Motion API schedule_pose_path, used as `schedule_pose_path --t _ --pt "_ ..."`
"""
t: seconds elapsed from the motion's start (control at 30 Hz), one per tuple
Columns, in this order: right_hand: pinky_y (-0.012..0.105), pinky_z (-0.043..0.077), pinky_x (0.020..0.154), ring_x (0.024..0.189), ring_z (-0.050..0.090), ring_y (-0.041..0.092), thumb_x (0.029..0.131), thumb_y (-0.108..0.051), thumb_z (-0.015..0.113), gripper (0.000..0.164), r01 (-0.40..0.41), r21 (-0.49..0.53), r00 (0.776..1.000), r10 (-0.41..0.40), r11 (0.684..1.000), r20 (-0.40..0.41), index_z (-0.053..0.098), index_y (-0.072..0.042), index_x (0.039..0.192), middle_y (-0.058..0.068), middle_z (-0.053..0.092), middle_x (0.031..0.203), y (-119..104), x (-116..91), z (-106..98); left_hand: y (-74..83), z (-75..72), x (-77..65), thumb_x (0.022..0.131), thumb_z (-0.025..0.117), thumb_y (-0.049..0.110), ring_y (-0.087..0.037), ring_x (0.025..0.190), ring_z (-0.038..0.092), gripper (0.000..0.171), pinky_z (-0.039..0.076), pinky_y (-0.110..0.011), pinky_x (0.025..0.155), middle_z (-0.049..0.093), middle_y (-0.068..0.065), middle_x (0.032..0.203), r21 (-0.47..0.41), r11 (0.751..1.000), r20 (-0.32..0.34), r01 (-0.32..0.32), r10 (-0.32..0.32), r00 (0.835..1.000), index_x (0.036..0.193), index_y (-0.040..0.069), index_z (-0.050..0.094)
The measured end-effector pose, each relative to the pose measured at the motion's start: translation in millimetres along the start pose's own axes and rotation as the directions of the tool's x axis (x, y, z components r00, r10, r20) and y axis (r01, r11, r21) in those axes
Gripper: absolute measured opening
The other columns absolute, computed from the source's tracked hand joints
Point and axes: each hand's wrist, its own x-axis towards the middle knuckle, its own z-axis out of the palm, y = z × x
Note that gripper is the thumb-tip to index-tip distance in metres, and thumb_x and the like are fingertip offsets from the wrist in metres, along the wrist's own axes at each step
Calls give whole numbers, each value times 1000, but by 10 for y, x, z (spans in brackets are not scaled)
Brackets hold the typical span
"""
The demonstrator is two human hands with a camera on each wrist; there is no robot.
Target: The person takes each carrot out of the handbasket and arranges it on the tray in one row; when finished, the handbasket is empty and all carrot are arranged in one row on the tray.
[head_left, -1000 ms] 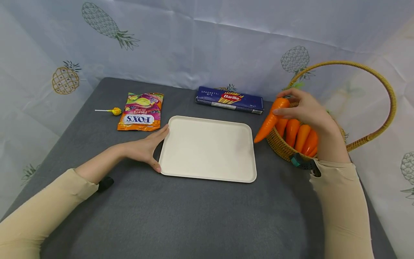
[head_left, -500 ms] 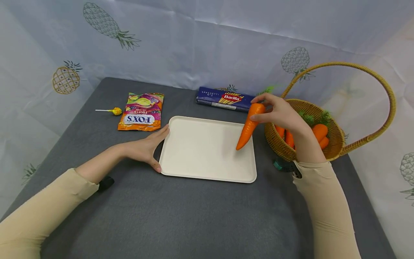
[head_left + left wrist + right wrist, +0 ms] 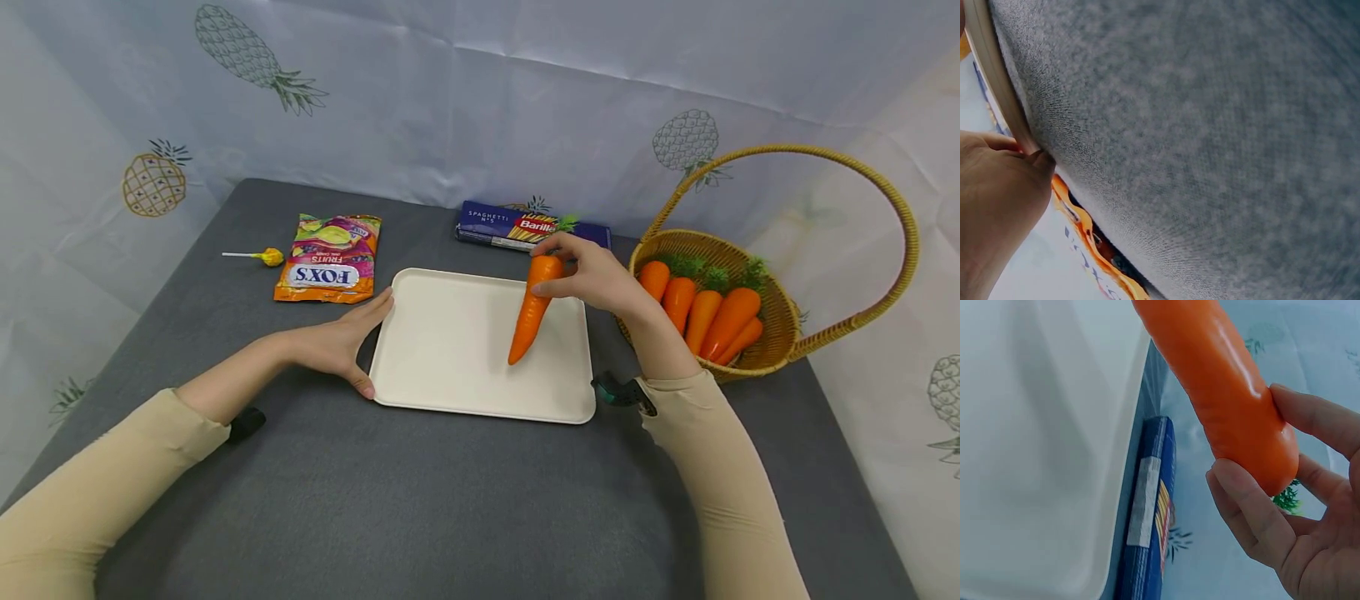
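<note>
In the head view my right hand point(image 3: 592, 279) pinches an orange carrot point(image 3: 531, 321) by its thick top end. The carrot hangs tip down over the right half of a cream tray point(image 3: 450, 346). Thumb and fingers close on both sides of the carrot point(image 3: 1222, 381) in the right wrist view, with a bit of green leaf behind it. My left hand point(image 3: 330, 343) rests against the tray's left edge, fingers and thumb spread straight along it. On the right stands a wicker basket point(image 3: 787, 337) holding several more carrots point(image 3: 705, 317).
Behind the tray lies a blue spaghetti box point(image 3: 487, 225). A Fox's candy bag point(image 3: 327, 258) is beyond my left hand, with a yellow lollipop point(image 3: 270, 257) beside it. The basket's tall handle point(image 3: 911, 242) arches up at the right. A pineapple-print cloth point(image 3: 450, 108) hangs behind the grey table point(image 3: 465, 508).
My right hand has carried the carrot leftward from beside the basket to above the tray. More of the basket's carrots now show. The left hand and the tray have stayed in place.
</note>
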Motion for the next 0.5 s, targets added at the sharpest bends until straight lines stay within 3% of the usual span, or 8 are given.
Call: schedule_pose_path --t 0.17,0.33,0.5 --pt "37 51 82 99 61 28 85 -27 77 51 26 28 999 -27 999 26 57 -20 131 12 62 123 -41 71 139 14 -8 -4 64 89 46 -45 153 -7 142 7 -69 119 -20 -17 166 2 1000 2 3 -3 1000 157 1 -8" --pt "38 53 83 104 61 29 83 -28 79 50 44 20 998 -45 999 39 58 -24 129 8 62 123 -96 136 259 15 -7 1 65 89 46 -44 153 -7 142 6 -69 120 -20 -16 166 -1 1000 2 5 -5 1000 158 1 -8" --pt "39 53 85 106 60 29 82 -29 80 53 64 12 997 -64 998 44 58 -20 130 8 63 124 -176 194 363 22 -7 -4 65 90 44 -44 153 -8 141 6 -69 120 -20 -17 166 -13 1000 1 3 -3 1000 157 0 -7"
